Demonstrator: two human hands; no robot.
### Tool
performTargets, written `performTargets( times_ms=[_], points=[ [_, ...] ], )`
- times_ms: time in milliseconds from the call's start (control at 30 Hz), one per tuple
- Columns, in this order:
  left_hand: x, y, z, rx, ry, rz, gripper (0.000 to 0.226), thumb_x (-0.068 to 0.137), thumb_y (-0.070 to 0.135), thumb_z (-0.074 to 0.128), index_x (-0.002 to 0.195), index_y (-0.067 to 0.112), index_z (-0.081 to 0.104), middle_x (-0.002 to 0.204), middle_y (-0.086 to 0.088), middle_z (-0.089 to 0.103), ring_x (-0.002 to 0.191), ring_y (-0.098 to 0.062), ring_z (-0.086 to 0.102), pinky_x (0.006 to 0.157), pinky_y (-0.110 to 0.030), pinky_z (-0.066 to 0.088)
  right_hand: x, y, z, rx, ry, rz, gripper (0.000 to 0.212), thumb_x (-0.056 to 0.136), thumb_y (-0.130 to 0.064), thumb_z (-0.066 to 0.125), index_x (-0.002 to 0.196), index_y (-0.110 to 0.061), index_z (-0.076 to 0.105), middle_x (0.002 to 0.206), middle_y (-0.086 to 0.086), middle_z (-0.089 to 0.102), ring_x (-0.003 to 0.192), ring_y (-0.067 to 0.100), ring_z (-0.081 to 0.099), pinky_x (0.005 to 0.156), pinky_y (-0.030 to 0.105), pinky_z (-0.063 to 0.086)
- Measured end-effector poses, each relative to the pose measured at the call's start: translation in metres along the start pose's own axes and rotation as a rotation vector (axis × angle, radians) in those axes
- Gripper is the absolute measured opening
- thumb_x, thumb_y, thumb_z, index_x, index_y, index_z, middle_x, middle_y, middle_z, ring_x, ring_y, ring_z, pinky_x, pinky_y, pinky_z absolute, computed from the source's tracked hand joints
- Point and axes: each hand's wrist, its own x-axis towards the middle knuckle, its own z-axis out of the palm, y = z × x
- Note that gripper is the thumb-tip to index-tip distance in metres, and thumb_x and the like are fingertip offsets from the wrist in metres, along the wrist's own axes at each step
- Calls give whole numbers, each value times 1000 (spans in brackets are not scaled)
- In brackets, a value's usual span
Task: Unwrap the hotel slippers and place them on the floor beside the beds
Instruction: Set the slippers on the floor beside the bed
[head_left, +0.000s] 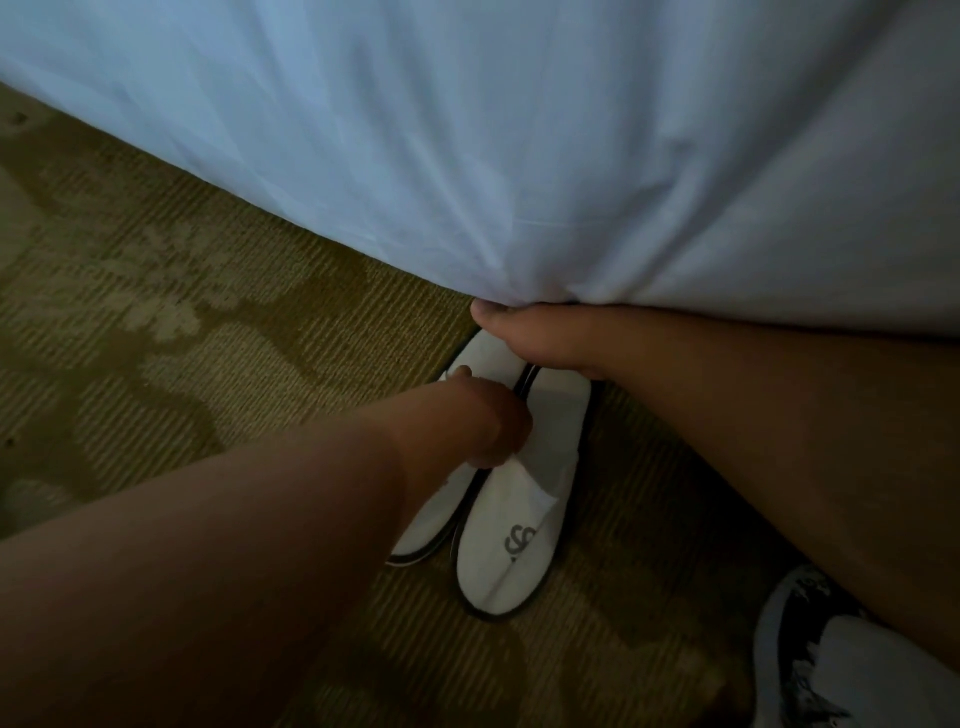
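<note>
Beside a white-sheeted bed, on patterned olive carpet, both hands, left hand and right hand, pinch two white fabric slippers, whose heels could slide unseen under the overhanging sheet.

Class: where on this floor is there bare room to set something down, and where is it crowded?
Free: the carpet left of the slippers, along the bedsheet. Crowded: around the slippers, where the left hand, right hand and a shoe close in.

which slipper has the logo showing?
The slipper on the right, lying fully in view on the carpet: a grey logo shows on its toe. The left slipper is mostly covered by the left hand, no logo visible.
</note>
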Motion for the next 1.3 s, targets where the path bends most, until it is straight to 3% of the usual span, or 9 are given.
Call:
performTargets(
  times_ms=[100, 200, 267, 367, 500, 667, 800, 1000, 1300],
  points=[
    [1, 1, 0, 11, -13, 1, 45, 105, 30, 40, 149, 24, 34, 155, -3, 31, 143, -27, 24, 116, -59, 14, -4, -8, -7, -204, -165, 127, 67, 101, -57, 27, 151, -12, 31, 159, 7, 29, 145, 24, 24, 116, 37, 18],
    [3, 1, 0, 17, -13, 2, 46, 105, 31, 42, 149, 23, 33, 156, -3, 29, 143, -27, 24, 116, -57, 13, -1, -10, -7, -222, -182, 176, 66, 103, -54, 21, 146, -8, 40, 153, 13, 38, 140, 28, 33, 112, 38, 24],
    [5, 3, 0, 28, -18, 0, 49, 105, 32, 41, 151, 23, 28, 158, -3, 26, 144, -27, 21, 116, -56, 11, 4, -4, -1, -33, -125, 129, 60, 102, -54, 31, 149, -18, 38, 156, 3, 35, 141, 19, 31, 110, 27, 25],
    [8, 3, 1, 38, -23, -4, 51, 104, 34, 41, 152, 24, 26, 158, -2, 24, 145, -27, 20, 116, -55, 11, 6, 1, 5, 214, -2, 38, 57, 96, -55, 48, 149, -39, 33, 157, -17, 30, 124, -7, 30, 90, -3, 21],
    [14, 2, 3, 22, -23, -15, 51, 104, 33, 42, 152, 22, 27, 157, -3, 27, 144, -27, 24, 115, -54, 17, 8, 1, 5, 85, 45, 24, 69, 93, -61, 49, 152, -39, 23, 159, -16, 24, 141, 8, 23, 98, 17, 13],
    [24, 0, 11, 27, 2, -26, 57, 104, 36, 41, 154, 17, 21, 161, -6, 21, 146, -27, 20, 117, -53, 17, -3, 2, -9, 30, 8, 39, 61, 95, -59, 48, 149, -39, 28, 144, -21, 39, 137, 9, 29, 100, 22, 26],
    [22, 1, 12, 16, 5, -44, 60, 104, 40, 40, 156, 20, 15, 163, -3, 13, 149, -26, 9, 116, -56, 3, -3, 5, -13, -150, -32, 222, 83, 91, -69, 40, 157, -27, 10, 165, -1, 8, 149, 20, 10, 119, 38, 14],
    [23, 4, 10, 70, -32, -52, 64, 103, 41, 41, 156, 19, 11, 163, -5, 11, 149, -28, 6, 114, -58, 4, -3, 10, -6, -397, -82, 342, 87, 91, -75, 24, 155, -16, 18, 165, 7, 7, 150, 26, 7, 119, 40, 4],
    [23, 5, 9, 19, -8, -64, 61, 103, 38, 40, 155, 19, 14, 163, -6, 13, 148, -29, 8, 115, -57, 4, -6, 11, -6, -427, -92, 291, 79, 95, -69, 24, 156, -19, 15, 165, 6, 4, 150, 24, 4, 118, 38, -1]
  ],
)
